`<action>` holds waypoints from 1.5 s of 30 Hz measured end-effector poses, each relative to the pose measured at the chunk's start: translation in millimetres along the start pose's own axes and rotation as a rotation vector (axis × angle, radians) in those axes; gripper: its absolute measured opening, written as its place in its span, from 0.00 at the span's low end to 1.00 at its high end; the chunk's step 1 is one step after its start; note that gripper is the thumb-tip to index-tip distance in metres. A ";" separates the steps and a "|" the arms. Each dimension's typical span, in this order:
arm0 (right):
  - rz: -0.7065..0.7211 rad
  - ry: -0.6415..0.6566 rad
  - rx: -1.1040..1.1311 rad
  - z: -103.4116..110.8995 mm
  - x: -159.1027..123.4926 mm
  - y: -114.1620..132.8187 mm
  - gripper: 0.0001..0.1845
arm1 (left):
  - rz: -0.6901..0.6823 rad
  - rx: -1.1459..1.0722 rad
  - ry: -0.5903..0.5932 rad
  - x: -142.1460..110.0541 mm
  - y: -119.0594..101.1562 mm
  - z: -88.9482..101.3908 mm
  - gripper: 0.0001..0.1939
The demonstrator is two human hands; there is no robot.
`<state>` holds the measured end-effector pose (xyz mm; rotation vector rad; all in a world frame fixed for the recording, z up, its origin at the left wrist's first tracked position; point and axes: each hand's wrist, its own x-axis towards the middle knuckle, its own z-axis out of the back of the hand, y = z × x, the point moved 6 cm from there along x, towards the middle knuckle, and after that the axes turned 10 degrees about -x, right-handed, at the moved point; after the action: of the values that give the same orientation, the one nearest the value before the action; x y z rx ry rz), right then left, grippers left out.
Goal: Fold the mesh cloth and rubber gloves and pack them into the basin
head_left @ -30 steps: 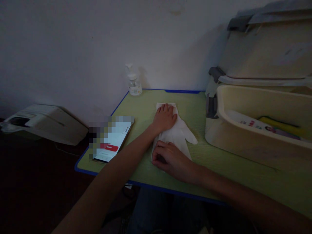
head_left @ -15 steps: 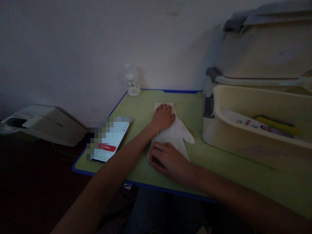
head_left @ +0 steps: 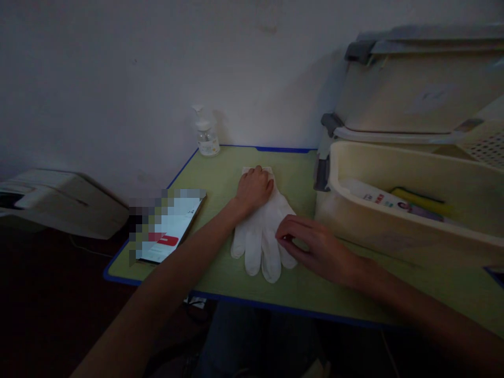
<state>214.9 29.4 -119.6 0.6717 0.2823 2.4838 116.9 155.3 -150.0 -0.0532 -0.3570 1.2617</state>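
A white glove (head_left: pixel 259 236) lies flat on the green tabletop, its cuff away from me and its fingers spread toward me. My left hand (head_left: pixel 255 188) rests palm down over the cuff end, fingers lightly bent and pressing on the cloth. At the glove's right side, my right hand (head_left: pixel 315 244) has thumb and fingertips pinched together on the edge of the cloth. The glove's thumb is hidden behind that hand. I cannot tell whether a second glove lies underneath.
A lit phone (head_left: pixel 173 226), partly pixelated, lies left of my left forearm. A clear pump bottle (head_left: pixel 207 140) stands at the table's back left corner. On the right is an open cream bin (head_left: pixel 374 226) holding a printed packet (head_left: pixel 388 202) and a yellow-green item (head_left: pixel 419 202).
My right hand has moved right, from over the glove's fingers to its thumb side, and the glove's fingers now show. The left hand stays on the cuff. The view has shifted slightly right.
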 end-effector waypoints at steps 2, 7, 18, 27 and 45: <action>-0.040 -0.010 0.066 1.4 -5.6 -8.8 0.06 | 0.003 -0.025 -0.023 0.0 -2.4 0.9 0.18; -0.027 0.045 0.088 -8.4 -9.5 -7.4 0.05 | 0.021 -0.067 0.000 -2.4 -6.3 -7.3 0.23; 0.130 0.305 -0.025 -27.3 -16.7 15.4 0.06 | 0.065 -0.048 0.182 -5.6 -3.6 -25.9 0.34; 0.106 0.310 0.084 -29.4 -13.6 15.9 0.10 | 0.060 -0.034 0.170 -5.3 -3.8 -25.8 0.34; 0.272 0.340 -0.235 -41.2 -16.8 23.3 0.10 | 0.051 -0.033 0.174 -5.1 -3.7 -26.9 0.34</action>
<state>195.3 -1.6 -153.9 0.1990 0.0194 2.8299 126.8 153.6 -175.7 -0.1999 -0.2269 1.2912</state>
